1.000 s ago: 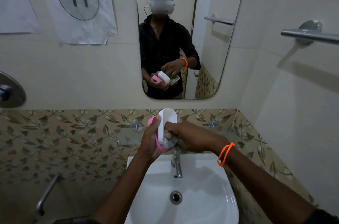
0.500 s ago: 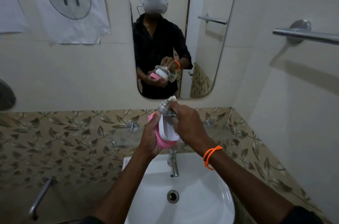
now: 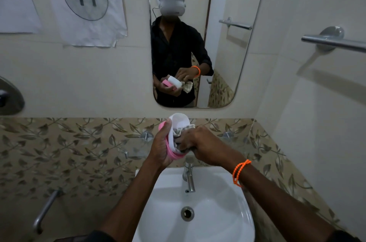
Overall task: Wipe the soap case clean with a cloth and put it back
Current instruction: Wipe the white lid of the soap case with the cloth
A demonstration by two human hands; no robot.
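Numbered sheet (image 3: 85,4): hanging on the wall at upper left, showing a circled "11".
Grab bar (image 3: 44,211): sticking out of the leaf-patterned tile band near the lower left.
Left hand (image 3: 161,147): closing around the soap case from its left side, thumb lying along the pink edge, holding it up above the tap.
Soap case (image 3: 179,122): being held upright in the air over the back edge of the sink, pink base on the left, white part facing right with its rounded top showing.
Cloth (image 3: 181,131): bunched against the white face of the case, pressing into it.
Right hand (image 3: 200,145): gripping the crumpled cloth, fingers curling shut over it and touching the case.
Tap (image 3: 189,177): standing at the back edge of the sink, directly beneath the case.
Sink (image 3: 217,212): sitting below both forearms, drain near its middle.
Mirror (image 3: 233,43): reflecting the person holding case and cloth.
Orange wrist cord (image 3: 240,172): looping around the right wrist.
Towel rail (image 3: 334,41): projecting from the right wall.
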